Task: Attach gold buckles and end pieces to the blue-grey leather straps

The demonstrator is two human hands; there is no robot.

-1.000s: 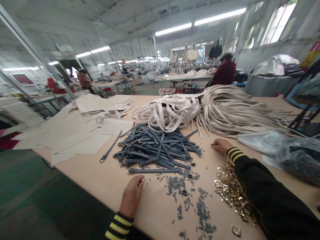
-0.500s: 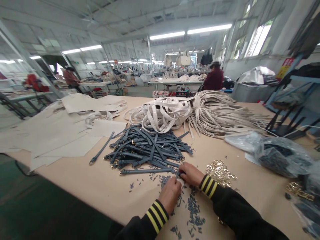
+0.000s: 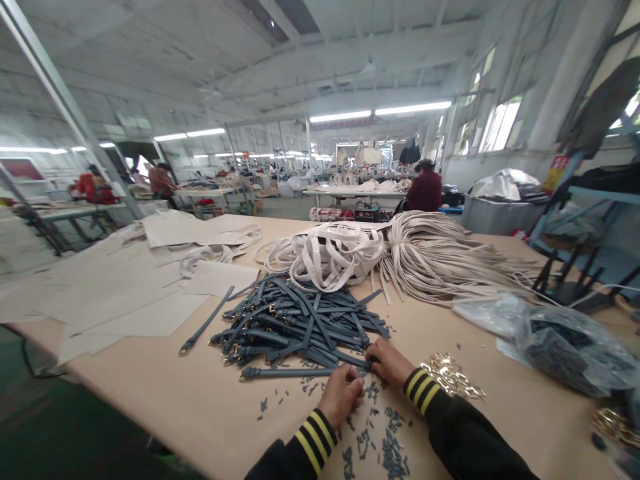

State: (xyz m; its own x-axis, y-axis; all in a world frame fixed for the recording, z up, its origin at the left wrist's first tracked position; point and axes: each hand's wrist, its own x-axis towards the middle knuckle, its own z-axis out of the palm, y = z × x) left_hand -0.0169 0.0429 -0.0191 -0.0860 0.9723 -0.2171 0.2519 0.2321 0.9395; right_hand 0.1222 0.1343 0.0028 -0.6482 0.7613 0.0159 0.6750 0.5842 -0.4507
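My left hand [image 3: 341,395] is closed just above the table, beside the end of a dark blue-grey strap [image 3: 290,373]; anything between its fingers is too small to name. To its right, my right hand [image 3: 390,362] has its fingers pressed together at the lower right edge of a pile of blue-grey straps [image 3: 295,317] with gold buckles; what it grips is hidden. Small dark pieces [image 3: 393,450] lie scattered below and between the hands. A heap of gold metal rings [image 3: 453,375] sits right of my right hand.
White looped straps [image 3: 337,257] and a bundle of beige strips [image 3: 430,257] lie behind the pile. Pale flat sheets [image 3: 135,293] cover the left of the table [image 3: 200,400]. Plastic bags [image 3: 565,340] lie at the right. People sit or stand farther back.
The camera view has tilted up, so the table's contents appear lower. My left hand's fingers are more curled and farther from my right hand, which has moved to the pile's edge.
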